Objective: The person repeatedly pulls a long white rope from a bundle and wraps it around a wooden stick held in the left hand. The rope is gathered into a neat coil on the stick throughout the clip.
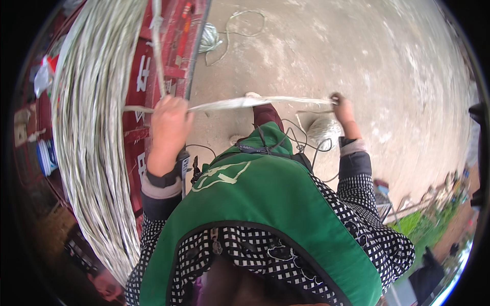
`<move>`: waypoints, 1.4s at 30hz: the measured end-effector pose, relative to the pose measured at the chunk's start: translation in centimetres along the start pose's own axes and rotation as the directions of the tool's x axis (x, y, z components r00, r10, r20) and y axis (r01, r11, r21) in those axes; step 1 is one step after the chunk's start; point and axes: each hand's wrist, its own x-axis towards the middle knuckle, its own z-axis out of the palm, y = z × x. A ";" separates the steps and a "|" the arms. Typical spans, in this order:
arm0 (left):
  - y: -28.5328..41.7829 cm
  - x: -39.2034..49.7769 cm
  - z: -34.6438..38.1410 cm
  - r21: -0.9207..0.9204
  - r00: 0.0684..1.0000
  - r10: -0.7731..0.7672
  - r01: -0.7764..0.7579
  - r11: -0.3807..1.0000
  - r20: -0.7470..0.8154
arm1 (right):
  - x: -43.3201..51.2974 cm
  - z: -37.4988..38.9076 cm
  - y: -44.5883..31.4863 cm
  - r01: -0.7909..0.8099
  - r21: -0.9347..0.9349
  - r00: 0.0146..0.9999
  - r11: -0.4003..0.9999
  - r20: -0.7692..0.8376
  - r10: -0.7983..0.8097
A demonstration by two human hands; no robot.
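Observation:
My left hand [171,119] is closed around a pale, flat plastic strand, beside the red metal side [174,72] of a vehicle or trailer bed. From it the strand [245,102] runs nearly straight across to my right hand [342,109], which grips the other end; both hands look slightly blurred. A further length [157,49] rises from my left hand to the top of the view. At far left hangs a thick bundle of similar silvery strands [93,126]. Just below my right hand, a wound ball of twine [325,132] rests on the concrete ground.
Another twine ball [208,38] lies by the red side, with a loose loop trailing from it. A thin black cable [293,132] hangs near my green apron [264,191]. Beyond the bundle are a white-and-blue bucket [46,157] and a plastic bag [43,78]. Grass [411,225] grows at lower right.

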 end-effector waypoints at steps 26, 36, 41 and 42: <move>-1.9 -8.5 -4.2 -0.251 0.828 -0.404 0.326 0.911 -0.390 | 14.4 -20.1 -43.0 0.935 0.339 0.225 0.102 -0.346 -0.911; 2.8 -20.1 -6.8 -0.827 0.435 -0.814 0.229 0.513 -0.385 | 8.7 -16.2 -59.3 0.853 0.521 0.072 -0.015 -0.147 -0.987; 4.2 -29.2 -11.3 -0.881 0.226 -0.851 -0.138 0.453 -0.474 | 3.8 -12.9 -63.6 0.790 -0.444 -0.433 -0.422 0.082 -0.898; 4.4 -30.7 -12.4 -0.882 0.197 -0.861 -0.141 0.449 -0.469 | 2.8 -12.6 -63.1 0.967 -0.143 -0.204 -0.211 0.061 -0.977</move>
